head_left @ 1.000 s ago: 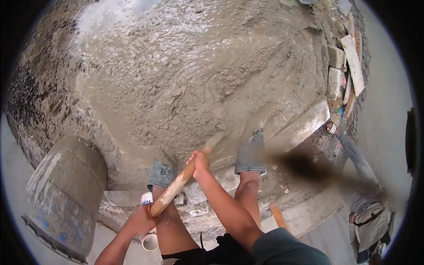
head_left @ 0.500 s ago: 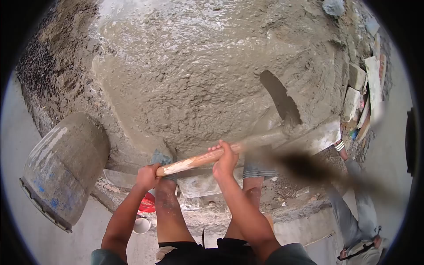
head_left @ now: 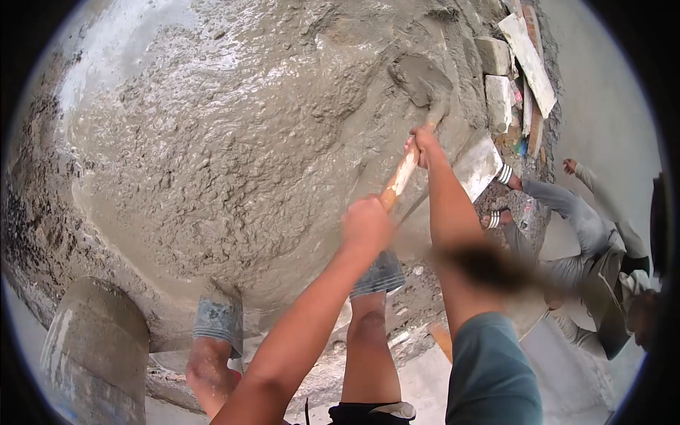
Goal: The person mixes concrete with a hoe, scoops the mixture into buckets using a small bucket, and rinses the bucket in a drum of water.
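Observation:
My left hand [head_left: 367, 223] is closed around the rear part of a wooden hoe handle [head_left: 401, 177]. Farther along the same handle, close to the head, my right hand [head_left: 423, 145] grips it with its fingers wrapped round. The hoe blade [head_left: 419, 76], coated in grey mud, rests in wet concrete mix [head_left: 269, 149] at the upper right. That mix spreads wide in front of me, lumpy in the middle and watery at the upper left. My lower legs, in grey-blue cuffs [head_left: 218, 319], stand at the near edge of the mix.
A mud-stained barrel [head_left: 99, 347] stands at lower left. Concrete blocks [head_left: 498, 103] and wooden boards [head_left: 528, 64] lie at upper right. A flat slab [head_left: 476, 168] edges the mix, near another person [head_left: 588, 234] on the right. A dark blur covers part of the lower right.
My hands and the hoe have swung up and to the right, and the handle is now steeper. The blade has turned and sits in the mix. My view has shifted; the other person shows more fully.

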The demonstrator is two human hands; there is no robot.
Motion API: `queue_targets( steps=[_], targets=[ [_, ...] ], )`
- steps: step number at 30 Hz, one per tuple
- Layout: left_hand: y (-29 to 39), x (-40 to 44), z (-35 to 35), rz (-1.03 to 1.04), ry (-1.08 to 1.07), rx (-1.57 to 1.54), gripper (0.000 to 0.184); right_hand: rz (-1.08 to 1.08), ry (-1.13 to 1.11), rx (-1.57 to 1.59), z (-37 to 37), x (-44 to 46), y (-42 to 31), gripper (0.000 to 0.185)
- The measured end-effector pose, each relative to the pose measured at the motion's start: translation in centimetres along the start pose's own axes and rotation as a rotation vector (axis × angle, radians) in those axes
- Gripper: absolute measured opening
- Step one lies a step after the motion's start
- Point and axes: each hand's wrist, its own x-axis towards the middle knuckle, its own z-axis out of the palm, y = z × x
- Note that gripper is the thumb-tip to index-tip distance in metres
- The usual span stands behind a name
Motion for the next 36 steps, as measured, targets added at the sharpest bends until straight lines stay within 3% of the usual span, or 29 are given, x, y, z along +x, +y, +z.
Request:
queue_targets(
  steps=[4, 6, 7, 9, 10, 11, 13, 14, 18, 20, 22, 25, 27, 30, 35, 36],
  targets=[
    [-8.4, -8.4, -3.6, -0.033, -0.146, 0.028, 0.031, 0.107, 0.028, 0.073, 4.5, -8.0, 10.7, 0.018],
    [-11.2, -12.6, -4.2, -0.052, -0.188, -0.086, 0.035, 0.136, 0.0, -0.206, 6.2, -11.8, 11.5, 0.017],
    [-12.3, -14.5, -5.4, -0.097, -0.214, -0.119, 0.037, 0.086, 0.063, -0.134, 8.4, -14.0, 12.8, 0.017],
    [-16.2, -19.2, -8.9, -0.142, -0.21, -0.07, 0.038, -0.086, 0.025, -0.569, 13.4, -16.5, 16.8, 0.023],
    [-18.8, -21.4, -10.9, -0.137, -0.159, 0.011, 0.038, 0.014, 0.086, -0.339, 17.0, -16.7, 21.1, 0.023],
    [-20.6, -23.7, -13.2, -0.141, -0.153, 0.073, 0.037, 0.049, 0.013, -0.043, 19.4, -22.7, 21.6, 0.02],
    [-24.1, -28.5, -16.3, -0.187, -0.143, 0.15, 0.037, 0.206, -0.087, 0.101, 23.3, -29.4, 24.5, 0.026],
    [-24.3, -30.6, -17.9, -0.202, -0.155, 0.179, 0.037, 0.243, 0.022, 0.224, 25.1, -32.9, 25.7, 0.023],
    [-30.0, -38.3, -21.1, -0.221, -0.189, 0.205, 0.036, 0.3, -0.022, 0.362, 28.0, -44.3, 27.9, 0.012],
    [-34.1, -41.8, -22.4, -0.23, -0.198, 0.208, 0.034, 0.287, 0.027, 0.371, 29.5, -48.7, 29.7, 0.014],
    [-38.3, -43.8, -23.0, -0.225, -0.185, 0.267, 0.031, 0.227, -0.062, 0.375, 29.8, -52.6, 30.6, 0.02],
    [-39.8, -43.5, -22.8, -0.176, -0.176, 0.516, 0.027, 0.208, -0.067, 0.565, 28.5, -55.2, 30.4, 0.027],
    [-38.7, -39.7, -19.2, -0.148, -0.084, 0.524, 0.027, 0.098, -0.018, 0.63, 25.3, -52.9, 28.6, 0.031],
    [-30.1, -28.8, -11.1, -0.104, -0.076, 0.291, 0.035, -0.086, 0.057, 0.711, 17.4, -43.8, 21.5, 0.033],
    [-10.7, -7.0, 6.4, 0.226, -0.044, -0.271, 0.048, -0.483, 0.183, 0.345, -0.3, -13.4, 8.2, 0.02],
    [-7.1, -3.9, 8.5, 0.195, -0.102, -0.315, 0.049, -0.527, 0.218, 0.201, -3.1, -8.2, 6.4, 0.02]
  ],
)
